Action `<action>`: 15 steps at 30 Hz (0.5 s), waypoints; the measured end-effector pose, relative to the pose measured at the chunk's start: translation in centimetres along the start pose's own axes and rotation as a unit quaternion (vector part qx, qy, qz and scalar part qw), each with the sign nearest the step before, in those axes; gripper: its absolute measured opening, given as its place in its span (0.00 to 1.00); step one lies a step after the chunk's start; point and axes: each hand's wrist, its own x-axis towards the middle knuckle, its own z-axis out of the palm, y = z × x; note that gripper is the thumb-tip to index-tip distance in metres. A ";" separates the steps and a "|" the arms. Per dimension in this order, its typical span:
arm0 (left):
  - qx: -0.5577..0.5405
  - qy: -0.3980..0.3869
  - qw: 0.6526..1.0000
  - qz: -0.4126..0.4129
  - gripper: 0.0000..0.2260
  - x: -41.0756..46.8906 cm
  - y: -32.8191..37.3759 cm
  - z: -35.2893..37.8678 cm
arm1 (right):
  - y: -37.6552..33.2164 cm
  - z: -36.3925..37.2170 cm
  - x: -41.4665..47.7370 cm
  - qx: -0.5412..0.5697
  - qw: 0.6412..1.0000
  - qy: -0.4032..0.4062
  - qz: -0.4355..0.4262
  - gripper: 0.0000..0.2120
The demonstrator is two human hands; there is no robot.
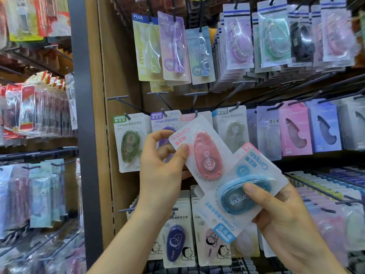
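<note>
comparing two packs: pinching pink pack by its corner in left hand, gripping blue pack in right hand, under its thumb. likely next: rehanging one on peg above left hand.

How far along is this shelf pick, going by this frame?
Done: two tape packs are off the hooks. In hand: the left hand pinches the pink pack and the right hand grips the blue pack, both held tilted. Left: neither pack is rehung or put away, and no basket shows.
</note>
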 end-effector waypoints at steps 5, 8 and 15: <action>0.050 -0.039 0.998 0.013 0.25 0.4 0.4 -0.8 | -0.5 -0.3 0.0 -0.034 0.999 0.017 -0.033 0.40; 0.114 -0.173 0.977 -0.049 0.32 0.7 1.3 -2.7 | -1.1 -1.1 -0.2 -0.076 0.995 0.027 -0.053 0.40; 0.179 -0.275 0.936 -0.124 0.27 0.2 1.2 -4.7 | -2.0 -2.1 -0.3 -0.125 0.990 0.026 -0.055 0.41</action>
